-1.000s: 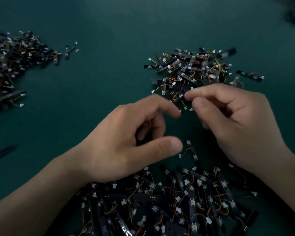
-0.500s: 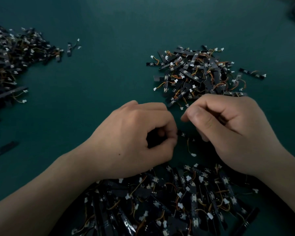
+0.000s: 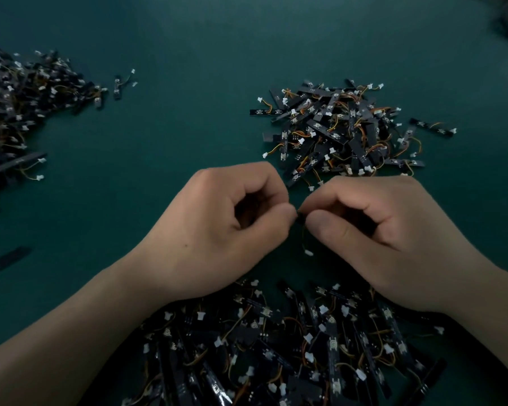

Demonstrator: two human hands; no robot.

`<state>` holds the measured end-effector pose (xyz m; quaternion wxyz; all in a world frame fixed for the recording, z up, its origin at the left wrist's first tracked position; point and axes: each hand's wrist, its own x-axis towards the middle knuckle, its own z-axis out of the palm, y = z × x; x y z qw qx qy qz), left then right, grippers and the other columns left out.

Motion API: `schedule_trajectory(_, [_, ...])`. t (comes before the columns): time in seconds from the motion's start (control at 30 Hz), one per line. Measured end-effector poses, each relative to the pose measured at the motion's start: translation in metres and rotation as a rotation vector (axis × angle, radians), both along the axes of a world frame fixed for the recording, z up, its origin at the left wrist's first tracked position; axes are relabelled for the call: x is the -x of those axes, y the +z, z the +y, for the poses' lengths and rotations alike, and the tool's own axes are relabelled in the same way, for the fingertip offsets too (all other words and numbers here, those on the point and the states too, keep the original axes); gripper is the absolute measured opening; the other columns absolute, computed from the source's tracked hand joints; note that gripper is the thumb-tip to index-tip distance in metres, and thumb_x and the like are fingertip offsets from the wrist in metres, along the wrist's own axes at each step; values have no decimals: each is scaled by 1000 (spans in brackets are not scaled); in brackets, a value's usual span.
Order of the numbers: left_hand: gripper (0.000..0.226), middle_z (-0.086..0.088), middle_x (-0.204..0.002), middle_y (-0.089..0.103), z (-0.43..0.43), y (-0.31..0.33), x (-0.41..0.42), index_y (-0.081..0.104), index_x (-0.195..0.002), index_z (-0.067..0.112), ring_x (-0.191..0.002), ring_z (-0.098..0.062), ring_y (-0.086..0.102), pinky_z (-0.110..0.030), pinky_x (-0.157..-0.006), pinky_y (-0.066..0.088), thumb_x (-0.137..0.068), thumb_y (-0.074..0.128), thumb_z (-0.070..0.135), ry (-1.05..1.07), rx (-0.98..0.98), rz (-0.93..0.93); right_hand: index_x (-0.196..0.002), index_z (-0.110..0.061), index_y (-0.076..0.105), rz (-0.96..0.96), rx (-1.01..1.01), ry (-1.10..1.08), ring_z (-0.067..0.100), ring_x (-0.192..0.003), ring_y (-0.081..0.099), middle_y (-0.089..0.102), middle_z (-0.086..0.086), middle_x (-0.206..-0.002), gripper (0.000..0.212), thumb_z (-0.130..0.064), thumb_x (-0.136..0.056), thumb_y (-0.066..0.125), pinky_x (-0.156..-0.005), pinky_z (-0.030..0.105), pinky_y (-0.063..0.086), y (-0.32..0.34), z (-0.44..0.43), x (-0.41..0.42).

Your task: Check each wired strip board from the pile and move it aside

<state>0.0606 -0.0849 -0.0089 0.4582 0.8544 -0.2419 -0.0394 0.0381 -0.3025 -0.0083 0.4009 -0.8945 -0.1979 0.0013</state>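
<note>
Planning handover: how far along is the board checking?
Done, seemingly: the far heap and the left heap lie set aside. In hand: left hand and right hand pinch one board, mostly hidden, its white connector dangling. Left: the big near pile, so plenty remains.

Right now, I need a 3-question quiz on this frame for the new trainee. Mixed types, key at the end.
1. True or false: the left hand and the right hand pinch the same strip board between their fingers.
2. The held board's white connector hangs: A) above the knuckles; B) below the pinch, between the two hands; C) inside the right palm.
3. Fill in: the near pile lies partly under both ___.

Key: 1 true; 2 B; 3 wrists.
</note>
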Motion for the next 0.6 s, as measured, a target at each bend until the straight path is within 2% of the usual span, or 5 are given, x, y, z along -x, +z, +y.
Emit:
schedule_trajectory(0.07, [18,8,-61,54,2,1,-2,60,-77,24,-51,-3,46,-12,-49,37,-93,64,31,0,73,26,-91,-33,70,2,18,-6,11,-66,67,68,-13,-73,22,-48,-96,55,-51,26,46,0,1,0])
schedule_trajectory(0.23, [19,12,-59,47,4,1,-3,58,-79,22,-50,-3,40,-15,-49,34,-94,58,33,-36,152,65,-83,-31,66,26,-111,-49,19,-52,59,64,-1,-64,24,-50,-96,56,-44,32,44,-2,-1,1])
schedule_trajectory(0.43, [25,1,-59,50,5,0,-2,59,-76,19,-50,-8,43,-20,-48,36,-97,64,30,-157,90,114,-83,-28,64,-54,-113,24,12,-54,59,62,-7,-66,19,-40,-97,60,-48,11,38,3,1,3])
schedule_trajectory(0.5, [25,-2,-61,50,5,0,-2,60,-75,16,-51,-12,44,-22,-49,37,-97,62,28,-167,117,116,-85,-29,65,-38,-128,39,12,-52,58,62,-7,-66,17,-38,-98,59,-46,13,38,2,1,3])
schedule_trajectory(0.6, [26,-1,-61,50,5,0,-2,59,-75,15,-52,-13,44,-22,-49,37,-96,61,30,-153,139,110,-84,-26,65,-20,-147,19,17,-52,57,61,-3,-65,18,-35,-99,57,-44,24,42,0,-1,1])
